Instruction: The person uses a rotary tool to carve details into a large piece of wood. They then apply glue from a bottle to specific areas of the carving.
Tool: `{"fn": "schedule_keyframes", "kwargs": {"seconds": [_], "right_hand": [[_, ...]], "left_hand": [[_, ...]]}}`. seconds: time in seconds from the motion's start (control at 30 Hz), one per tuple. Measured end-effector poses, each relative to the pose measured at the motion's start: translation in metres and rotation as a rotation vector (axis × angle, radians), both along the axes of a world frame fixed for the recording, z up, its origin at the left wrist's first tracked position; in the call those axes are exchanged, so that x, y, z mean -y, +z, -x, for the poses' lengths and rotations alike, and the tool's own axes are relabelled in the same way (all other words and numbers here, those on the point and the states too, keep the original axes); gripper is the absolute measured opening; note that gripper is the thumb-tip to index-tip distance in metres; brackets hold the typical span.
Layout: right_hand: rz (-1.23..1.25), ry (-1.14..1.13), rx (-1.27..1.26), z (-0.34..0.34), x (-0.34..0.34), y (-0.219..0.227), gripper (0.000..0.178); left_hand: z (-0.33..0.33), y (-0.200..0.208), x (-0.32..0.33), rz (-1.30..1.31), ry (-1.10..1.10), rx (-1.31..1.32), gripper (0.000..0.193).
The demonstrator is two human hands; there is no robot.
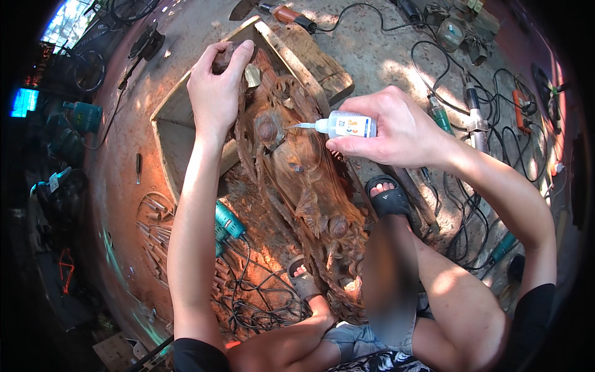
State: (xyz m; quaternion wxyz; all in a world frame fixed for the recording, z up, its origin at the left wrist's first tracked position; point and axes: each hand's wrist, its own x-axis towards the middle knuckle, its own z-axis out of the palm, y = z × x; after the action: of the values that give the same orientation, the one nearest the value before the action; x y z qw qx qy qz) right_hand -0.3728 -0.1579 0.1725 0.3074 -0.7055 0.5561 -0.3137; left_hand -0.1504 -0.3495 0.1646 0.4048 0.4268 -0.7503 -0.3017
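Note:
A reddish-brown wood carving (291, 161), knotted and root-like, lies lengthwise in front of me between my legs. Its far end rests at a wooden crate (166, 124). My left hand (217, 87) is closed around a dark brown knob at that far end, thumb and fingers curled on it. In my right hand (396, 127) is a small clear glue bottle (347, 125) with a white label, held on its side. The thin nozzle points left, its tip close beside a round knot (268, 128) on the carving; whether it touches, I cannot tell.
Chisels (158, 232) lie on the left, near a teal power tool (229, 220) and tangled black cables (263, 310). More cords and a green-bodied tool (440, 115) are on the right. An orange grinder (288, 15) sits beyond the crate. A blurred brown shape (390, 279) covers part of my lap.

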Motion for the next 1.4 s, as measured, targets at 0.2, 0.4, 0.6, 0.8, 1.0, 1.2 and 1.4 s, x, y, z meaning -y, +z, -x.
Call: {"fn": "schedule_keyframes", "kwargs": {"seconds": [0.2,0.4,0.6,0.8,1.0,1.2,1.4], "right_hand": [[-0.037,-0.017,0.105,0.003,0.000,-0.010,0.045],[-0.349,-0.095,0.253,0.048,-0.032,-0.008,0.046],[-0.579,-0.526,0.490,0.124,-0.174,-0.018,0.045],[-0.219,-1.126,0.662,0.220,-0.391,-0.161,0.050],[-0.321,-1.692,0.345,0.275,-0.580,-0.285,0.053],[-0.492,-1.727,0.112,0.214,-0.559,-0.313,0.053],[-0.503,-1.414,0.160,0.135,-0.453,-0.294,0.053]], "left_hand": [[0.002,-0.002,0.002,0.010,-0.006,-0.014,0.053],[0.001,-0.002,-0.002,0.005,0.007,0.007,0.048],[0.004,0.000,-0.001,0.026,0.028,0.032,0.050],[-0.001,0.013,-0.001,0.041,0.052,0.216,0.060],[0.002,0.034,0.018,-0.089,0.045,0.505,0.080],[0.010,0.022,0.000,0.057,0.152,0.380,0.074],[0.012,0.016,0.006,0.057,0.134,0.334,0.058]]}}
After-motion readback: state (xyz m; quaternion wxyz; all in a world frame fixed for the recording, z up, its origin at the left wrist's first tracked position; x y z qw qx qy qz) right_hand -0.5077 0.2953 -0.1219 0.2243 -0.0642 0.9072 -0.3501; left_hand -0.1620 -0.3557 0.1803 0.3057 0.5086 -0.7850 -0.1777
